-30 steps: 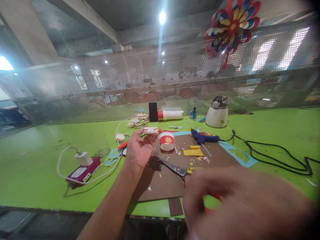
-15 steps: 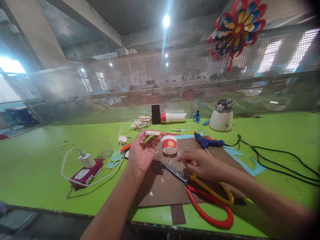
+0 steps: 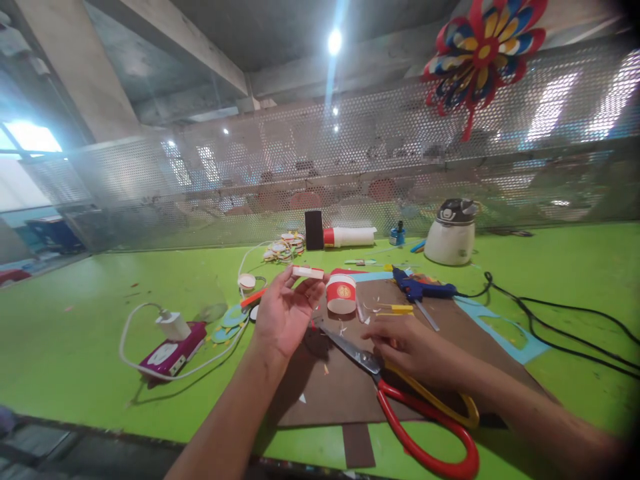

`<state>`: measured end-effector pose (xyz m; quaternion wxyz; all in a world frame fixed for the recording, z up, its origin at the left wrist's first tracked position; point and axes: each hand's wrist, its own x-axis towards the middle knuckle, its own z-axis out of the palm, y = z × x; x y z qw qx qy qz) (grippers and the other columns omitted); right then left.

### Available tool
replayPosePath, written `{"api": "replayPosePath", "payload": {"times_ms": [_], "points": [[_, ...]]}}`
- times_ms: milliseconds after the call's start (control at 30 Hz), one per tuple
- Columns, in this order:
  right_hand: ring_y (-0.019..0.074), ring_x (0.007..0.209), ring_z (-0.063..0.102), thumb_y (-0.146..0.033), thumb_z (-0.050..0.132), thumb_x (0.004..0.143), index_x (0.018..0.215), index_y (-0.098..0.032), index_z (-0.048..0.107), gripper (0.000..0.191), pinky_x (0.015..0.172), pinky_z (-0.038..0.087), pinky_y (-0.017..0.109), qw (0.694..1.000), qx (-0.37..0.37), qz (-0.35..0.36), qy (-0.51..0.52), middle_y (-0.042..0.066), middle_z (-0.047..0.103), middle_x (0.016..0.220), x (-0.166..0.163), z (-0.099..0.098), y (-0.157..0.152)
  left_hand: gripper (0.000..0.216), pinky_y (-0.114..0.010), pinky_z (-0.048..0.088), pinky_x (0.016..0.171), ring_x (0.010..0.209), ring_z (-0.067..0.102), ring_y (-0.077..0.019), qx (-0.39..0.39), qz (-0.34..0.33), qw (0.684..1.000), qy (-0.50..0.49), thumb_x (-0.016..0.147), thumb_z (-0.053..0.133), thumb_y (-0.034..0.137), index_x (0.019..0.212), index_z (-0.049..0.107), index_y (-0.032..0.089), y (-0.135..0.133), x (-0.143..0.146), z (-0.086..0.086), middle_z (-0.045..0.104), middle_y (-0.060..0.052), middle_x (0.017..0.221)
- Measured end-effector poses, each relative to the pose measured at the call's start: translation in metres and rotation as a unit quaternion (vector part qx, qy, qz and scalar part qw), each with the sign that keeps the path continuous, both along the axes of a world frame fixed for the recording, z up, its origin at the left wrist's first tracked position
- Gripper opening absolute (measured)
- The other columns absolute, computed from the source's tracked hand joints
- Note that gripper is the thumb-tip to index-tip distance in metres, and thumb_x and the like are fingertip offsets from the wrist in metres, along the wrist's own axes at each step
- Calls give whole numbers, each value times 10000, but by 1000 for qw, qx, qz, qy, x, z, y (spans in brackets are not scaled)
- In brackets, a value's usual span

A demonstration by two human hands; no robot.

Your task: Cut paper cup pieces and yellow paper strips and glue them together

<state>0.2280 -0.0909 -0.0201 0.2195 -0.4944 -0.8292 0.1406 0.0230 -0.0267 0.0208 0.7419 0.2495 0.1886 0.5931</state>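
Observation:
My left hand (image 3: 285, 310) is raised palm up over the brown card sheet (image 3: 345, 387) and pinches a small flat white piece with a red edge (image 3: 308, 272) at its fingertips. My right hand (image 3: 407, 347) rests low on the card sheet, fingers curled over something yellow that I cannot make out. It lies just above the big scissors (image 3: 400, 393), whose red and yellow handles trail toward me with the blades pointing left. A red and white paper cup (image 3: 341, 293) stands just beyond both hands.
A blue glue gun (image 3: 420, 289) with a black cable (image 3: 550, 320) lies at the right. A white charger on a magenta device (image 3: 170, 347) sits at the left. Paper discs, a black box (image 3: 313, 230), a lying cup stack and a white kettle-like pot (image 3: 453, 233) stand further back.
My right hand came in from the near right, reached onto the card sheet by the scissors, then drew slightly back. The left hand kept holding the white piece.

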Motion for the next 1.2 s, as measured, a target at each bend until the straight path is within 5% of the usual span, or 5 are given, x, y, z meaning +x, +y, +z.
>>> {"api": "replayPosePath", "payload": {"times_ms": [800,1200], "points": [[164,677,584,-130,451,846,913,-170,710,271,625,392,252,1000,0,8,-20,54,680,761,-6,0,-7,92,-247,535,586,770,690,-229,2,-7,1000,16,764,604,195,803,608,112,-8,2,0,671,-121,769],[209,710,604,-298,496,863,1025,-203,700,277,626,406,295,993,-66,-16,-99,75,684,786,3,11,-13,236,-175,326,420,541,602,-128,12,27,996,80,721,702,296,889,601,163,-1,1,-5,650,-36,673]]}}
